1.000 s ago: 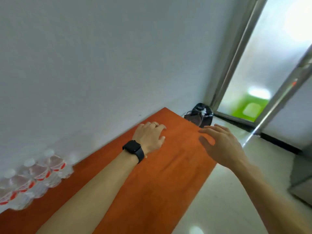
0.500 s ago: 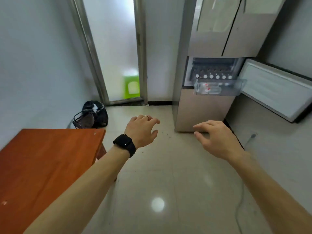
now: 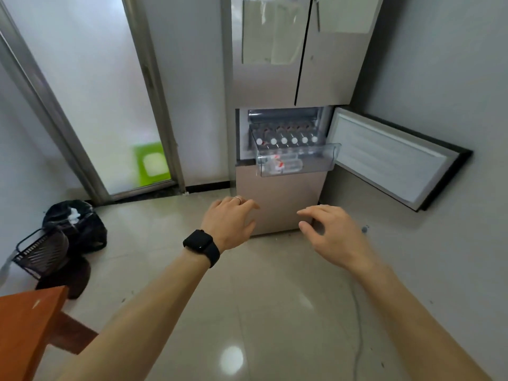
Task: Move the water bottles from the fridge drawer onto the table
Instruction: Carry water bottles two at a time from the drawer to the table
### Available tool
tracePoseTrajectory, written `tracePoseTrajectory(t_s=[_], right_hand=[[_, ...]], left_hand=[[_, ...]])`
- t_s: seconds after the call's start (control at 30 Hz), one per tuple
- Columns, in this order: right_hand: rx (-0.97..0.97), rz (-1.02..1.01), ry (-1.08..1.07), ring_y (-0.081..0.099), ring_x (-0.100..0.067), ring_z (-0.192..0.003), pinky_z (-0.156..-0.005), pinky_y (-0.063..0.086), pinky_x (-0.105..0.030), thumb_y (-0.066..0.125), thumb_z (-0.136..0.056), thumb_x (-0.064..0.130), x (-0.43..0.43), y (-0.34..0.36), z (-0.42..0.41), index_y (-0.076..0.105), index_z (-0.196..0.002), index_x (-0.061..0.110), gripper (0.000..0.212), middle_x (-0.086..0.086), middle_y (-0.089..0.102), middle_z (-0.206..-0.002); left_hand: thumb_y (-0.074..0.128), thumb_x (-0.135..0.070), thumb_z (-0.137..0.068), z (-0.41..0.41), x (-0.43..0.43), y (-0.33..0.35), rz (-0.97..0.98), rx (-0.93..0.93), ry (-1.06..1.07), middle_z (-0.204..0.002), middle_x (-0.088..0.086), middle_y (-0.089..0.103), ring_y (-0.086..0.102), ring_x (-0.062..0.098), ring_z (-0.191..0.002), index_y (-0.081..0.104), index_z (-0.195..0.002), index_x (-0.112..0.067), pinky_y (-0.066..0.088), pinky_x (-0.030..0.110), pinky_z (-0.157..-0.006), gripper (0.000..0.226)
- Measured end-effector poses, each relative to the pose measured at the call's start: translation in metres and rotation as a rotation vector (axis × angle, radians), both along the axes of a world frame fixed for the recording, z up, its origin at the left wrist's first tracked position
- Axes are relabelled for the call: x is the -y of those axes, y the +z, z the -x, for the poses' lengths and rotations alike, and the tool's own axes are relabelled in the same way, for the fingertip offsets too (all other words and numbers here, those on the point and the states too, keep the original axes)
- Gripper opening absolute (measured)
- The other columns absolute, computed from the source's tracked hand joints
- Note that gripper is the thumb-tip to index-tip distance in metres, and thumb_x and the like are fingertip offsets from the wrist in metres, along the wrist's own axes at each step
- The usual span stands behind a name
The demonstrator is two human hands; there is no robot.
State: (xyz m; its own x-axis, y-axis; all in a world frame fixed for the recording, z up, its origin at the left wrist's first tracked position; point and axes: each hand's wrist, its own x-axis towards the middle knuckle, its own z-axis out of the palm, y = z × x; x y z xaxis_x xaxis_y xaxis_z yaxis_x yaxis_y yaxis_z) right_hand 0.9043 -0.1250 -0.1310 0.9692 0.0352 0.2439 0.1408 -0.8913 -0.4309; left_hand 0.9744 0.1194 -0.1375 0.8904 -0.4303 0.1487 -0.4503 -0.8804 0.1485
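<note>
Both bare hands are held out in front, empty, fingers spread loosely and curled a little, palms down. The left hand carries a thin ring on one finger and a black square-faced smartwatch on the wrist; the right hand hangs at about the same height, apart from the left. Neither touches anything; both show over the pale glossy floor tiles, in front of the beige lower panel of the tall beige fridge.

Beyond the hands, the clear plastic fridge drawer is pulled out of the open compartment, whose white-lined door is swung wide to the right. Inside the drawer a row of clear water bottles with white caps stands upright, long axes vertical, caps pointing up. At the drawer's front one more bottle with a red-and-white label lies on its side, long axis running left to right; which end its cap is on is too blurred to tell.

At the lower left a corner of the orange-brown wooden table shows, well apart from the drawer. Near it on the floor sits a black bag with a black wire basket
</note>
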Motion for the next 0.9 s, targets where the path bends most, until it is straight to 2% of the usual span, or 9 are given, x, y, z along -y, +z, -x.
tracePoseTrajectory(t_s=[0.1,0.2,0.47,0.83,0.9], right_hand=[[0.012,-0.025,-0.021,0.052,-0.013,-0.121,-0.104,0.043,-0.032,0.062,-0.094,0.040,0.016,0.004,-0.048,0.069,-0.120,0.034,0.028,0.015,0.066,-0.121],[0.019,-0.042,-0.032,0.051,-0.013,-0.121,-0.103,0.044,-0.035,0.060,-0.094,0.043,0.031,0.007,-0.094,0.067,-0.122,0.035,0.030,0.017,0.065,-0.122],[0.008,-0.058,-0.054,0.049,-0.014,-0.125,-0.106,0.040,-0.034,0.058,-0.095,0.042,0.081,0.003,-0.215,0.065,-0.125,0.034,0.032,0.014,0.063,-0.128],[-0.077,-0.020,0.110,0.044,-0.009,-0.129,-0.107,0.033,-0.027,0.056,-0.097,0.043,0.157,-0.007,-0.424,0.063,-0.129,0.034,0.034,0.015,0.059,-0.132],[-0.095,-0.004,0.147,0.043,-0.008,-0.129,-0.109,0.035,-0.030,0.054,-0.098,0.044,0.169,-0.007,-0.464,0.062,-0.131,0.034,0.035,0.016,0.058,-0.134]], left_hand=[[0.049,-0.045,-0.097,-0.052,0.016,0.008,0.047,-0.014,0.002,-0.136,-0.004,0.057,0.049,0.019,-0.128,0.049,-0.139,-0.038,0.036,0.040,-0.109,0.042],[0.051,-0.046,-0.097,-0.107,0.033,0.019,0.081,-0.008,-0.016,-0.135,-0.003,0.057,0.050,0.019,-0.126,0.052,-0.137,-0.036,0.039,0.040,-0.107,0.042],[0.052,-0.045,-0.097,-0.231,0.083,0.018,0.051,-0.016,-0.040,-0.137,-0.002,0.056,0.050,0.020,-0.127,0.051,-0.138,-0.036,0.037,0.042,-0.108,0.042],[0.050,-0.047,-0.098,-0.403,0.154,-0.002,0.062,-0.056,0.104,-0.128,-0.003,0.061,0.056,0.020,-0.117,0.054,-0.134,-0.035,0.046,0.044,-0.102,0.038],[0.051,-0.046,-0.098,-0.431,0.164,-0.004,0.063,-0.073,0.143,-0.128,-0.003,0.061,0.056,0.020,-0.115,0.054,-0.133,-0.034,0.045,0.042,-0.102,0.037]])
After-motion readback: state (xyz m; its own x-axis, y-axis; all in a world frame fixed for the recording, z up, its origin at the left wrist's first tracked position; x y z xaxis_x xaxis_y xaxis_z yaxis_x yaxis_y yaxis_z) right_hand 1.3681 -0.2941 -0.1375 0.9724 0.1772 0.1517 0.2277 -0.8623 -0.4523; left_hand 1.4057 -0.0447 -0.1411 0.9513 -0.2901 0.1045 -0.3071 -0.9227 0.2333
